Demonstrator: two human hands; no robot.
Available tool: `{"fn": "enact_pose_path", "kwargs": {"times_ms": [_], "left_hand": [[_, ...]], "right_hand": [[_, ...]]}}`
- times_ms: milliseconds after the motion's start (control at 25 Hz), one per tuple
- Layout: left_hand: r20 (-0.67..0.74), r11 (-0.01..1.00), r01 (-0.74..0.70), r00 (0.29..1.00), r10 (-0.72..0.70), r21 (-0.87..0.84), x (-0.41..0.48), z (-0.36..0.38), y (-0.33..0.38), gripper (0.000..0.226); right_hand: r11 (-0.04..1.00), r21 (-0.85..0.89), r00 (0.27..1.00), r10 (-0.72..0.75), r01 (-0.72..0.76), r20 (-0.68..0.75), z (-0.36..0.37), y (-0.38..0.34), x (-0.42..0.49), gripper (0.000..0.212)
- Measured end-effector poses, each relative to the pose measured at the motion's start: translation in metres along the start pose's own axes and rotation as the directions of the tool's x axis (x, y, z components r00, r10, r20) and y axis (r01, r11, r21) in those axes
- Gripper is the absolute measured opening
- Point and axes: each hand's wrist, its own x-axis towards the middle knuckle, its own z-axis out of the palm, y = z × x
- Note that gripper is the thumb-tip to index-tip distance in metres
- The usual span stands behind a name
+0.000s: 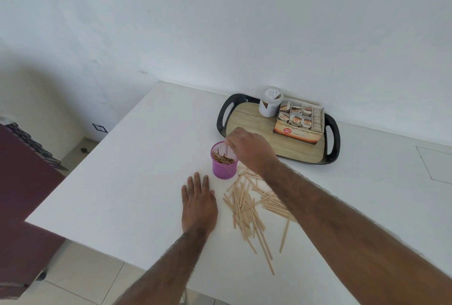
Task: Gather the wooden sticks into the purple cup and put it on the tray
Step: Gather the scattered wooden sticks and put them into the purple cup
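A: The right hand point(247, 148) hovers over the rim of the purple cup point(224, 164), which stands on the counter point(127, 182) just in front of the tray point(288, 155). A nudge could tip the light cup and spill its sticks.

B: Its fingertips are hidden, so whether they pinch a stick is unclear. The left hand point(198, 203) lies flat and spread beside the cup; loose sticks point(247, 204) lie nearer than the cup, partly under the forearm.

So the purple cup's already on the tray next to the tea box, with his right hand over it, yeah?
Not quite. The head view shows the purple cup standing on the white table, in front of the tray, not on it. The right hand is over it.
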Motion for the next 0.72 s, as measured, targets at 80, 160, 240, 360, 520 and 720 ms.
{"fn": "enact_pose_path", "kwargs": {"times_ms": [80, 160, 240, 360, 520, 720], "left_hand": [[0.006, 0.999, -0.027, 1.0, 0.027, -0.023, -0.002, -0.003, 0.001, 0.054], [0.004, 0.99, -0.136, 0.991, 0.136, -0.046, -0.006, -0.005, 0.003, 0.051], [0.029, 0.964, -0.252, 0.966, 0.256, -0.09, -0.011, -0.008, 0.012, 0.05], [0.083, 0.936, -0.336, 0.935, 0.345, -0.104, -0.017, -0.001, 0.032, 0.058], [0.158, 0.934, -0.354, 0.92, 0.359, -0.056, -0.02, 0.011, 0.049, 0.067], [0.195, 0.936, -0.351, 0.917, 0.347, -0.013, -0.02, 0.011, 0.052, 0.066]], "right_hand": [[0.987, 0.081, 0.984, 0.144, -0.135, -0.11, -0.004, 0.025, -0.009, 0.021], [0.954, 0.072, 0.954, 0.295, -0.29, -0.061, 0.0, 0.058, -0.023, 0.026], [0.933, -0.037, 0.925, 0.359, -0.358, 0.125, 0.01, 0.084, -0.039, 0.039], [0.974, -0.157, 0.895, 0.212, -0.162, 0.392, 0.025, 0.095, -0.058, 0.06], [0.986, -0.162, 0.893, 0.036, 0.041, 0.448, 0.046, 0.085, -0.051, 0.069], [0.98, -0.191, 0.84, 0.05, 0.065, 0.541, 0.07, 0.074, -0.031, 0.076]]}}
